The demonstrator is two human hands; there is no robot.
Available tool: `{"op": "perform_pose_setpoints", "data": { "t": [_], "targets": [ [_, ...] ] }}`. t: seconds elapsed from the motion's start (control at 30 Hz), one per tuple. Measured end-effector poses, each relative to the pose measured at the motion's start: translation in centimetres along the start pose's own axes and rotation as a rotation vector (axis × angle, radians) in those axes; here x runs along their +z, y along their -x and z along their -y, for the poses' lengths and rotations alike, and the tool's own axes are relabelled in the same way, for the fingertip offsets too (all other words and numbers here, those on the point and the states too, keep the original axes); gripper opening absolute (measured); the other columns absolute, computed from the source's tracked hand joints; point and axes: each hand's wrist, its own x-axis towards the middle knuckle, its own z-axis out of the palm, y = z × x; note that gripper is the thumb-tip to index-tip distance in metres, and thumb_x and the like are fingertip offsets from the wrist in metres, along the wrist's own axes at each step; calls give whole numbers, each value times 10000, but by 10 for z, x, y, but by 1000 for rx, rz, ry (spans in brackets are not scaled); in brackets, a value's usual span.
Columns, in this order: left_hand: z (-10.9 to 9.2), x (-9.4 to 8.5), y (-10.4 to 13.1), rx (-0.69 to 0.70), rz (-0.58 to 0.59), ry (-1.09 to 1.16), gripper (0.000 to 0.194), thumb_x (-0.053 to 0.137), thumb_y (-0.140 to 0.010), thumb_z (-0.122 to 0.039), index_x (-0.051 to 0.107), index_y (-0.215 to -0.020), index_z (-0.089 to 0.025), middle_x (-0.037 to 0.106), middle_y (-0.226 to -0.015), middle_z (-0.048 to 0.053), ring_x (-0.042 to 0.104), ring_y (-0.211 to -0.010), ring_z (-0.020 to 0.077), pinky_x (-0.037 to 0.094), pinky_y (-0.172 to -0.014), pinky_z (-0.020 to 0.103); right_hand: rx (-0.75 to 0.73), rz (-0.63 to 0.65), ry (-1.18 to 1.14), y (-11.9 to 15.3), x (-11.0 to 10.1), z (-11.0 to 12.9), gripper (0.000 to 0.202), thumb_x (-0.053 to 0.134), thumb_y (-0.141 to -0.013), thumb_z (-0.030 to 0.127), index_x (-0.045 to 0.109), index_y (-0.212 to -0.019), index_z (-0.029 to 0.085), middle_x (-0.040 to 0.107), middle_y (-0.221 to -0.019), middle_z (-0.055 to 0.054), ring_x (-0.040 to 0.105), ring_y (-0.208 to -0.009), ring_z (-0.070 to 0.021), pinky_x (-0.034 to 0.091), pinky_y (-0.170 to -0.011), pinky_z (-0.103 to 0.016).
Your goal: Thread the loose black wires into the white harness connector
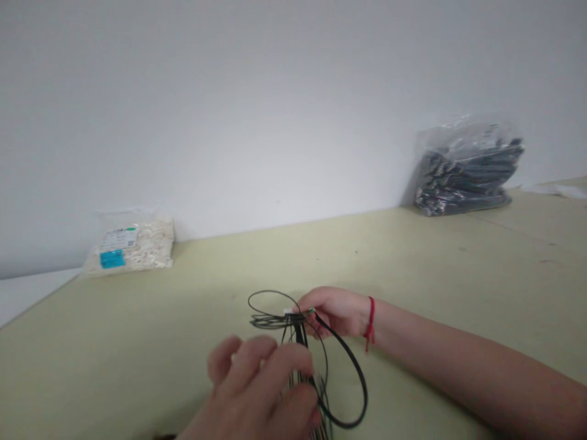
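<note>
Pale green table beneath, with black wires hanging between the hands: right fingers pinch them near the white end, so a steady hold there should limit tangling. Left hand curls beside the strands, its grip too blurred to tell; light, separate strokes would suit such thin loops.

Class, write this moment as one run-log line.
right hand: holds black cables | left hand: at them, blurred | back: white-filled bag, dark-filled bag

No legible text; print on white label of left bag too blurred.
</note>
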Motion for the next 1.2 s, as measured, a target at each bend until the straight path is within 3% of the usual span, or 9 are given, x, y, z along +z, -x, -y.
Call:
{"op": "perform_pose_setpoints", "data": {
  "t": [0.03, 0.1, 0.2, 0.37, 0.6, 0.77, 0.9, 1.07, 1.2],
  "targets": [
    [8, -6, -8, -154, 140, 96, 105, 515, -757, -250, 604, -715, -287, 602, -869, -106, 422, -820, 56, 255, -764, 209, -17, -9, 18, -1, 0, -2, 206, 453, -855, 183, 470, -670, 95, 418, -530, 38, 373, -437, -39, 306, -416, -152],
    [27, -16, -25, -152, 284, 229, 88, 543, -752, -254, 593, -798, -309, 594, -878, -111, 452, -820, 14, 294, -769, 159, -48, -25, 56, -2, 3, -5, 177, 462, -837, 146, 474, -669, 92, 427, -532, 37, 371, -432, -36, 289, -403, -146],
    [59, -16, -45, -281, 273, 176, 125, 505, -765, -332, 618, -739, -284, 593, -835, -72, 474, -802, 21, 299, -743, 174, -69, -17, 118, -1, 11, -10, 153, 466, -794, 70, 460, -642, 89, 409, -501, 44, 347, -406, -28, 250, -381, -135],
    [87, 18, -52, -572, 273, 456, 269, 466, -758, -418, 626, -699, -210, 573, -793, -17, 476, -790, 39, 336, -768, 178, -77, -1, 195, 6, 26, -11, 140, 418, -744, 4, 485, -653, 87, 401, -461, 48, 341, -372, -31, 238, -371, -136],
    [94, 53, -30, -812, 312, 621, 304, 479, -735, -464, 596, -722, -183, 581, -721, -9, 478, -679, 47, 341, -645, 166, 1, -24, 130, 1, 22, -11, 147, 406, -774, 14, 466, -664, 89, 378, -492, 47, 333, -404, -31, 265, -398, -135],
    [93, 48, -28, -904, 246, 758, 280, 490, -731, -451, 556, -735, -179, 535, -686, -26, 453, -643, 28, 336, -600, 141, 45, -47, 42, -7, 12, -14, 154, 405, -826, 63, 439, -679, 93, 371, -540, 43, 313, -423, -24, 252, -388, -127],
    [83, 39, -26, -907, 171, 919, 236, 532, -723, -391, 485, -876, -218, 515, -835, -31, 488, -757, 20, 389, -660, 119, -4, -93, 4, -9, 8, -12, 185, 403, -854, 93, 424, -670, 97, 363, -539, 45, 335, -432, -26, 276, -394, -128],
    [68, 35, -15, -967, 58, 1029, 451, 565, -692, -343, 265, -1028, -330, 450, -983, -49, 499, -756, 0, 439, -660, 116, -175, -138, 42, -9, 4, -9, 154, 442, -842, 83, 465, -690, 87, 377, -522, 53, 350, -422, -26, 286, -398, -132],
    [66, 35, -1, -1158, 230, 1001, 322, 488, -711, -449, 408, -944, -242, 458, -699, -68, 422, -495, -6, 338, -432, 104, -326, -140, 129, -6, 2, -7, 181, 487, -817, 83, 458, -638, 89, 400, -495, 54, 367, -413, -34, 283, -397, -146]
  ]
}}
